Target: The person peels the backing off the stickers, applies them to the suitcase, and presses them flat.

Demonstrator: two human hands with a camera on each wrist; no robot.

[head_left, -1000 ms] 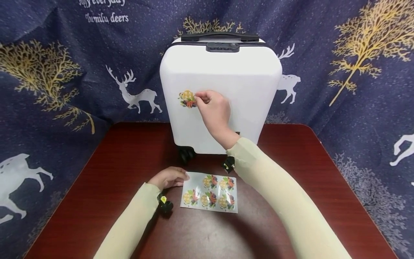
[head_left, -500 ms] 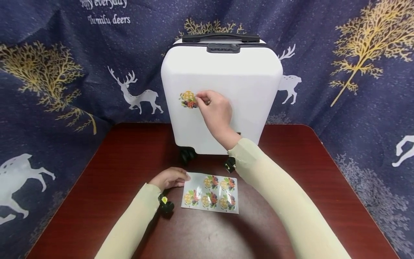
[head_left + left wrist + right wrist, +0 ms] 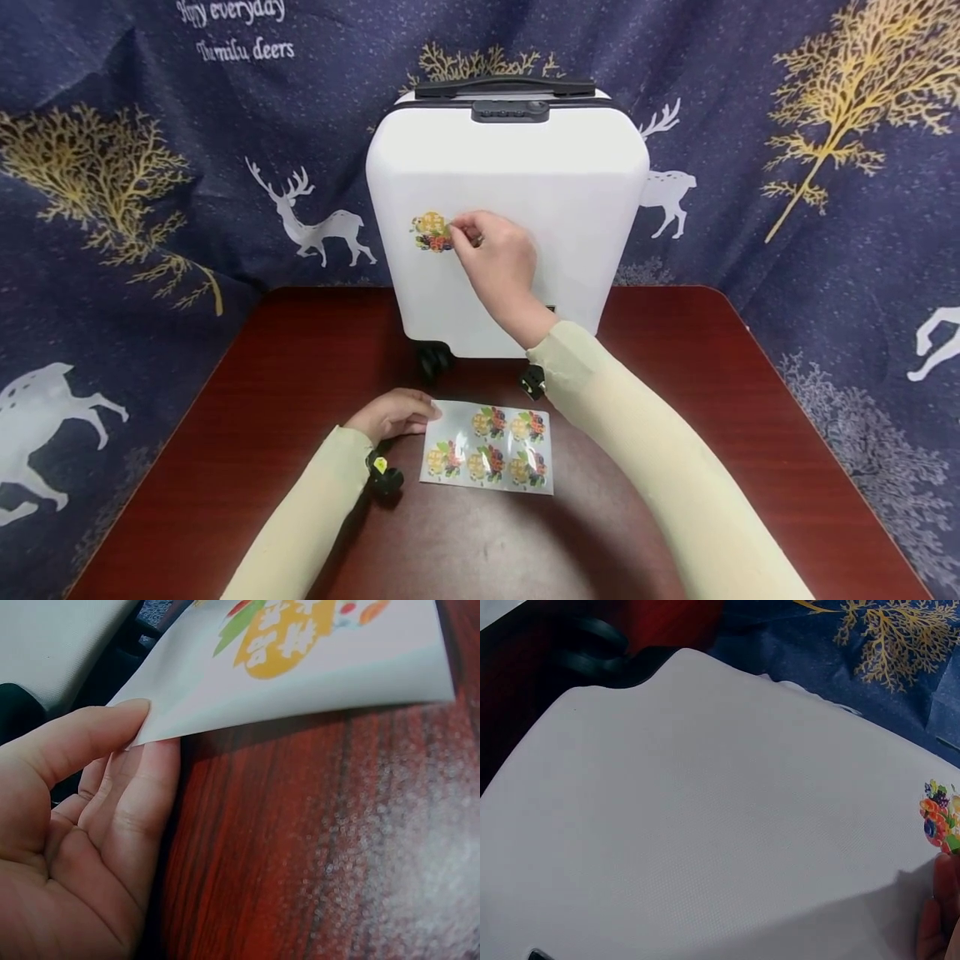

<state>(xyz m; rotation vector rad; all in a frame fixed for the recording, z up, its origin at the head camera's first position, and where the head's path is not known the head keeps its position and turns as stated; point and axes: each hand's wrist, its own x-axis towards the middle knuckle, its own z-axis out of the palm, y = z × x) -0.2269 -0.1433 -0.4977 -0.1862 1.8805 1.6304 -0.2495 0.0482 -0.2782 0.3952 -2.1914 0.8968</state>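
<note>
A white suitcase [image 3: 577, 225] stands upright at the back of the table. Against the upper left of its front lies a colourful fruit sticker [image 3: 431, 233]. My right hand [image 3: 497, 258] pinches that sticker's right edge between thumb and forefinger. Only part of the sticker [image 3: 936, 817] and some fingers show in the right wrist view. Below the suitcase, a sticker sheet [image 3: 448, 423] lies on the table, with several fruit stickers on it and a bare spot at its upper left. My left hand [image 3: 393, 414] holds the sheet's upper left corner, thumb on top and fingers beneath, as the left wrist view shows.
The dark red table [image 3: 247, 433] carries the suitcase and sheet. A black wheel [image 3: 432, 358] shows under the suitcase's left corner, and a black handle [image 3: 504, 85] tops it. Behind hangs a blue cloth [image 3: 330, 117] with deer and trees.
The head view shifts slightly. Both hands, the sticker and the sheet keep their places.
</note>
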